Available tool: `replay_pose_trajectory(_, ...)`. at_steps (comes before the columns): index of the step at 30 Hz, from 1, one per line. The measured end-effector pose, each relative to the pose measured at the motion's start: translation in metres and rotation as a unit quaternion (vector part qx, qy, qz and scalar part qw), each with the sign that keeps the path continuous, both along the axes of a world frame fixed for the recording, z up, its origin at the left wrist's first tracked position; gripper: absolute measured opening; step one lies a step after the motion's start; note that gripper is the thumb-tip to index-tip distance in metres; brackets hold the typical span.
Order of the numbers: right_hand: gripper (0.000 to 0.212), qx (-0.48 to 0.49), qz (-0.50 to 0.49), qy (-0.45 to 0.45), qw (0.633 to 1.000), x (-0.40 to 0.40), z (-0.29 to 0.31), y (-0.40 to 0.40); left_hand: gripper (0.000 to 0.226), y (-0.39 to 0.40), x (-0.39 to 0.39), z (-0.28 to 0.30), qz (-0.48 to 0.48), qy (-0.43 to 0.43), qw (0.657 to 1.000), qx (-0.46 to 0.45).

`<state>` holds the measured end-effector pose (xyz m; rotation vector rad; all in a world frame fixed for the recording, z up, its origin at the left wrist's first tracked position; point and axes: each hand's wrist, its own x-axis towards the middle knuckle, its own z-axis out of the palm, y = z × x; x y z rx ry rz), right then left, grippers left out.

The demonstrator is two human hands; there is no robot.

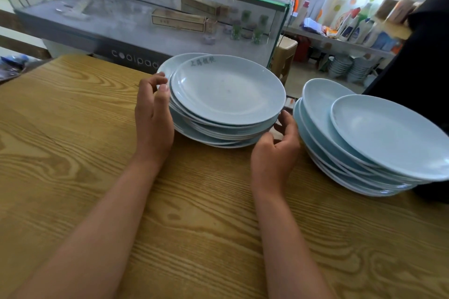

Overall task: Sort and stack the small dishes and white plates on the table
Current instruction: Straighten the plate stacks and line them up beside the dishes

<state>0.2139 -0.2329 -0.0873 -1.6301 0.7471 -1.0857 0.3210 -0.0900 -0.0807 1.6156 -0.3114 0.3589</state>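
Right now two piles of pale white plates sit on the wooden table (pixel 73 153), both toward its far edge. The left stack (pixel 226 104) stands near the middle of the far edge, its plates slid unevenly over one another so that a lower plate juts out behind the top one; the top plate carries faint printed characters on its far rim. The left hand (pixel 153 114) lies against the left side of this stack, thumb up at the rims and fingers curled round the edges of the upper plates, so it grips the pile from that side. The right hand (pixel 277 150) is at the stack's lower right side, fingers loosely curved with the tips near or just touching the bottom plates; whether they really hold the plates cannot be told, and the hand looks relaxed rather than clenched. Both bare forearms reach in from the near edge of the table. The right stack (pixel 359 143) rests near the far right corner, just beside the right hand, also untidy, with the top plate shifted to the right and an under plate showing at the back. Behind the table stands a glass display case (pixel 170 14) with boxes inside, and farther right a shelf of bottles (pixel 357 29). A dark shape (pixel 422 60) fills the right edge of the view.
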Motion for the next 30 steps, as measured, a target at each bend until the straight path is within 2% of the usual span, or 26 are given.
replay_pose_trajectory(5, 0.07, 0.005, 0.015, 0.036, 0.999, 0.003, -0.003, 0.0, 0.049, 0.0, 0.003, -0.002, 0.001, 0.02, 0.999, 0.031)
replay_pose_trajectory(8, 0.076, 0.031, 0.051, 0.032, 0.998, 0.001, 0.001, 0.0, 0.05, 0.0, 0.006, -0.003, -0.007, 0.044, 0.998, 0.033)
replay_pose_trajectory(12, 0.071, 0.054, 0.053, 0.011, 0.997, -0.003, 0.004, -0.004, 0.046, 0.002, 0.013, -0.006, 0.01, 0.019, 0.997, 0.07)
replay_pose_trajectory(18, 0.074, 0.081, 0.032, -0.03, 0.996, -0.003, 0.006, -0.002, 0.034, 0.0, 0.006, -0.004, 0.014, 0.028, 0.999, 0.037)
replay_pose_trajectory(24, 0.087, 0.089, 0.047, -0.02, 0.995, -0.004, 0.01, 0.001, 0.044, -0.001, 0.011, -0.006, 0.024, 0.073, 0.995, 0.06)
replay_pose_trajectory(27, 0.085, 0.078, 0.057, -0.013, 0.995, -0.006, 0.011, 0.002, 0.047, -0.001, 0.017, -0.01, 0.02, 0.083, 0.993, 0.087)
replay_pose_trajectory(30, 0.079, 0.075, 0.043, -0.017, 0.996, -0.003, 0.007, 0.0, 0.058, 0.001, 0.02, -0.012, 0.006, 0.082, 0.994, 0.075)
